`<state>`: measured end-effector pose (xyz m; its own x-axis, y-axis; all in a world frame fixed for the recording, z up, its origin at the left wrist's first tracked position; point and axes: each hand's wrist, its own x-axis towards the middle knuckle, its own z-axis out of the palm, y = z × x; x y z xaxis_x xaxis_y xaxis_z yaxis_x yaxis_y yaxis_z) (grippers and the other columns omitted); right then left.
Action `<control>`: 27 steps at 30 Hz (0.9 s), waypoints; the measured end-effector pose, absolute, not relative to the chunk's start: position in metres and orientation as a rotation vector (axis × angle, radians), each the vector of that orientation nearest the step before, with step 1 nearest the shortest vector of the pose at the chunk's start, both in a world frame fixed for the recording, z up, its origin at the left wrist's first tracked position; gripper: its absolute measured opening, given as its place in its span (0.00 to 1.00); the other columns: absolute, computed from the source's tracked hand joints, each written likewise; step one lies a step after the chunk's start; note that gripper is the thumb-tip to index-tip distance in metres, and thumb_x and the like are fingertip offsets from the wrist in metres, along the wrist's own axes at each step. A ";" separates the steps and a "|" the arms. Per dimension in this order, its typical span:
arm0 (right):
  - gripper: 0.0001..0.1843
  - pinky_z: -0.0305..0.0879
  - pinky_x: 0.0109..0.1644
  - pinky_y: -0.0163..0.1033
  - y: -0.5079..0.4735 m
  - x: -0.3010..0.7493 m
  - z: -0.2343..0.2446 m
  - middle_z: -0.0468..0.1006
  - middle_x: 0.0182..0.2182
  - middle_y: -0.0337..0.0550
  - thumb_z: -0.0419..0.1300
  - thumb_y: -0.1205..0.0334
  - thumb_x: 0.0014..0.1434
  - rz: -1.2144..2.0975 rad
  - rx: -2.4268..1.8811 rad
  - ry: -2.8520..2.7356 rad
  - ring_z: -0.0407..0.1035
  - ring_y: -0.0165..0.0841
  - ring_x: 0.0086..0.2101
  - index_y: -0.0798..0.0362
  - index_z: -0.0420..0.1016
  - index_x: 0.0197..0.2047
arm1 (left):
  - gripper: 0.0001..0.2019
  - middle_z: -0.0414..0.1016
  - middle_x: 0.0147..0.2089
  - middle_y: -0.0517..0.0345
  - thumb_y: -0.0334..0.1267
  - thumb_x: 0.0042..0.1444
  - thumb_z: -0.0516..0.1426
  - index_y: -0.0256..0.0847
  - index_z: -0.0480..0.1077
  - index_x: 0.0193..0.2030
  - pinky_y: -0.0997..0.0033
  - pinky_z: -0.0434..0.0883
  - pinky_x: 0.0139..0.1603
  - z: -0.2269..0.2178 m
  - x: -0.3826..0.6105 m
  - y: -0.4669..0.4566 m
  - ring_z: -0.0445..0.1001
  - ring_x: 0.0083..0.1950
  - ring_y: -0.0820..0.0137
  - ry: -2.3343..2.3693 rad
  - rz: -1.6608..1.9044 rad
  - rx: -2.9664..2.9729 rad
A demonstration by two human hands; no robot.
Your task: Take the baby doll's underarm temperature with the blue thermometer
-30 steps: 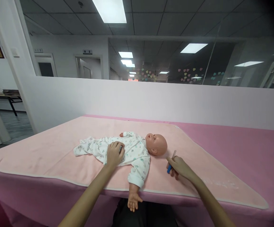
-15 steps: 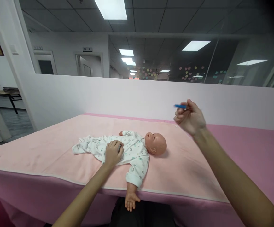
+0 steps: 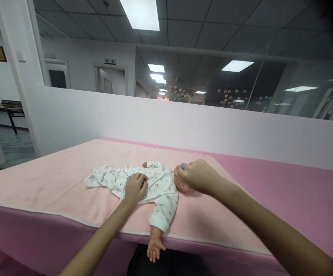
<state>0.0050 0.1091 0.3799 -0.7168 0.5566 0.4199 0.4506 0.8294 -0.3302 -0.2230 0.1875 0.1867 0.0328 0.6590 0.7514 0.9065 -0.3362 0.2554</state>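
A baby doll (image 3: 162,188) in a white printed sleepsuit lies on its back, head to the right, one arm over the front edge. My left hand (image 3: 134,188) rests on its belly, fingers curled. Something small and dark (image 3: 143,182) shows between thumb and forefinger, too hidden to name. At the doll's face is my right hand (image 3: 199,175), closed on a slim blue object (image 3: 182,166). Only its blue tip shows by the doll's mouth, and I cannot tell whether it touches. My right hand covers much of the doll's head.
A peach pad (image 3: 54,172) with a white edge covers much of the pink tabletop (image 3: 292,191). Behind it runs a low white wall (image 3: 183,124) with glass above. A doorway and a side table (image 3: 8,109) are at the far left.
My right hand has come down and left from above the pad to the doll's face, carrying the blue object. My left hand stays on the doll's belly. The view has shifted slightly.
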 end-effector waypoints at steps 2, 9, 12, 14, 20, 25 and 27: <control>0.26 0.54 0.15 0.26 0.105 0.010 0.387 0.74 0.19 0.39 0.39 0.55 0.60 0.296 -0.738 -2.488 0.61 0.21 0.15 0.58 0.73 0.27 | 0.07 0.68 0.34 0.59 0.34 0.53 0.46 0.42 0.64 0.31 0.67 0.57 0.41 0.186 -0.224 0.188 0.63 0.38 0.69 -1.600 -1.211 -2.023; 0.24 0.50 0.14 0.27 0.119 0.007 0.374 0.74 0.19 0.39 0.42 0.54 0.58 0.293 -0.736 -2.338 0.59 0.22 0.14 0.56 0.72 0.23 | 0.07 0.68 0.34 0.57 0.34 0.53 0.46 0.42 0.64 0.31 0.67 0.57 0.41 0.186 -0.225 0.188 0.63 0.37 0.68 -1.585 -1.208 -2.027; 0.25 0.51 0.14 0.27 0.125 0.006 0.369 0.75 0.23 0.42 0.42 0.52 0.57 0.359 -0.743 -2.300 0.60 0.22 0.16 0.59 0.72 0.24 | 0.07 0.68 0.34 0.58 0.33 0.52 0.46 0.43 0.64 0.32 0.67 0.57 0.41 0.187 -0.225 0.188 0.63 0.37 0.69 -1.599 -1.195 -2.035; 0.28 0.52 0.14 0.28 0.126 0.005 0.369 0.76 0.26 0.42 0.36 0.53 0.59 0.437 -0.721 -2.242 0.59 0.20 0.14 0.60 0.73 0.31 | 0.07 0.68 0.34 0.58 0.34 0.52 0.47 0.43 0.64 0.32 0.67 0.57 0.41 0.187 -0.225 0.188 0.63 0.37 0.69 -1.608 -1.197 -2.035; 0.23 0.54 0.17 0.27 0.117 -0.005 0.368 0.72 0.17 0.37 0.43 0.52 0.57 0.406 -0.642 -2.228 0.59 0.22 0.16 0.56 0.71 0.23 | 0.07 0.68 0.35 0.59 0.34 0.53 0.46 0.42 0.64 0.32 0.67 0.58 0.41 0.188 -0.225 0.186 0.63 0.38 0.70 -1.600 -1.215 -2.055; 0.25 0.59 0.21 0.29 0.111 0.013 0.378 0.71 0.17 0.37 0.37 0.52 0.60 0.453 -0.574 -2.047 0.63 0.23 0.18 0.53 0.71 0.29 | 0.08 0.68 0.35 0.57 0.34 0.53 0.46 0.42 0.66 0.32 0.66 0.58 0.41 0.188 -0.226 0.186 0.63 0.38 0.69 -1.596 -1.206 -2.055; 0.30 0.56 0.19 0.29 0.117 0.015 0.370 0.70 0.15 0.36 0.32 0.52 0.60 0.496 -0.624 -2.072 0.60 0.23 0.15 0.54 0.71 0.27 | 0.08 0.68 0.35 0.57 0.34 0.53 0.46 0.42 0.66 0.32 0.66 0.57 0.41 0.188 -0.226 0.186 0.63 0.38 0.68 -1.598 -1.203 -2.056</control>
